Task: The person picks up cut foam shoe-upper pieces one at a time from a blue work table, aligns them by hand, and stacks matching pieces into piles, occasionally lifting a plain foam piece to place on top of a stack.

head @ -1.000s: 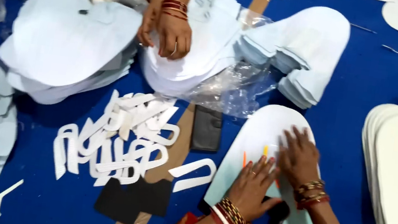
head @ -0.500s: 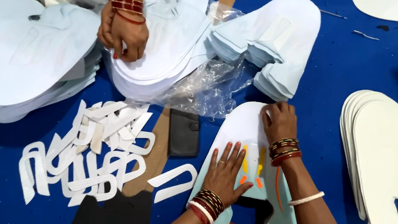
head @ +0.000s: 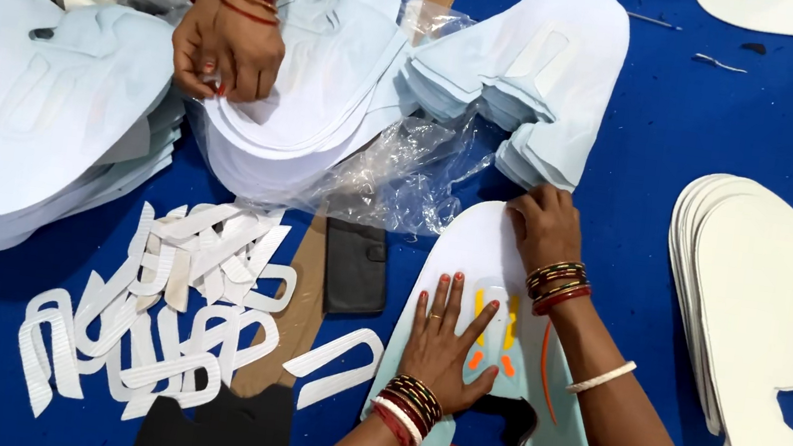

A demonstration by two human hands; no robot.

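Note:
A pale blue cut panel [head: 466, 244] with orange markings lies on the blue cloth in front of me. My left hand [head: 444, 340] rests flat on its lower part, fingers spread, holding nothing. My right hand [head: 542, 227] presses on its upper right edge, close to a stack of pale blue panels [head: 536, 74]. At the top, another person's hands [head: 226, 49] grip the edge of a second stack of panels [head: 327, 93] that sits on clear plastic wrap.
A heap of white U-shaped cut strips [head: 154, 309] lies at lower left. A dark phone [head: 356, 266] and a brown cardboard strip [head: 295, 327] sit in the middle. Black pieces [head: 215, 428] lie at the bottom. White panels [head: 780, 300] are stacked right, more pale ones [head: 28, 107] left.
My right hand has slid up to the top edge of the panel. My left hand stays flat on it. The other person's hands keep working at the far stack.

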